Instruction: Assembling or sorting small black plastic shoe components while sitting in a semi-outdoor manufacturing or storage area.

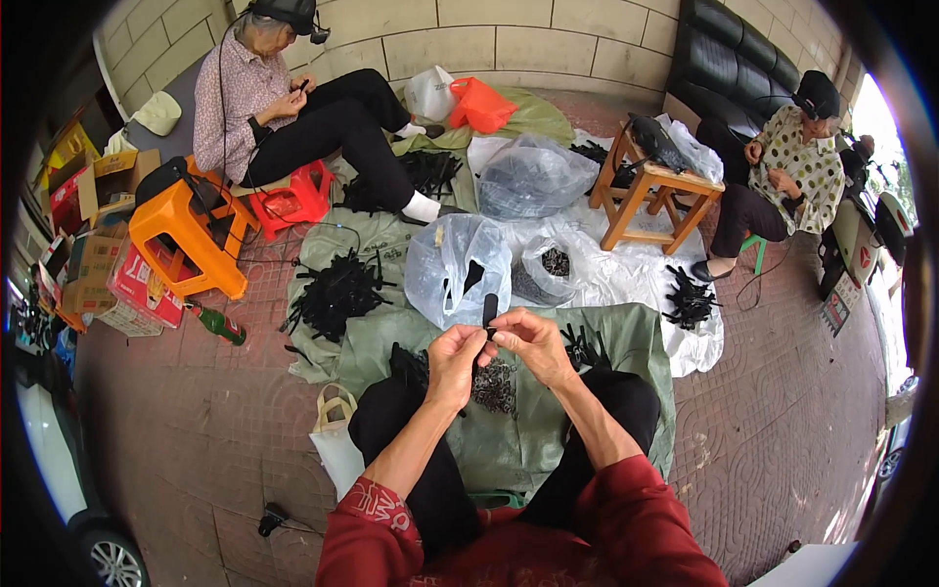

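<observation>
My left hand (454,364) and my right hand (533,342) meet in front of me above my knees. Both are closed on a short black strap (490,309), whose wide end sticks up past the fingertips. Its lower part passes between the fingers; any small part there is hidden. Beneath my hands, a heap of small dark and silvery pieces (494,388) lies on the green sheet (626,338). More black straps (409,366) lie beside my left knee. Just beyond my hands stands a clear plastic bag (452,264), with black straps visible in it.
Two people sit opposite, one on a red stool (298,203), handling small things. A wooden stool (657,186), an orange stool (188,240), a green bottle (221,324) and a large pile of black straps (339,295) stand or lie around. A cloth bag (337,452) touches my left leg.
</observation>
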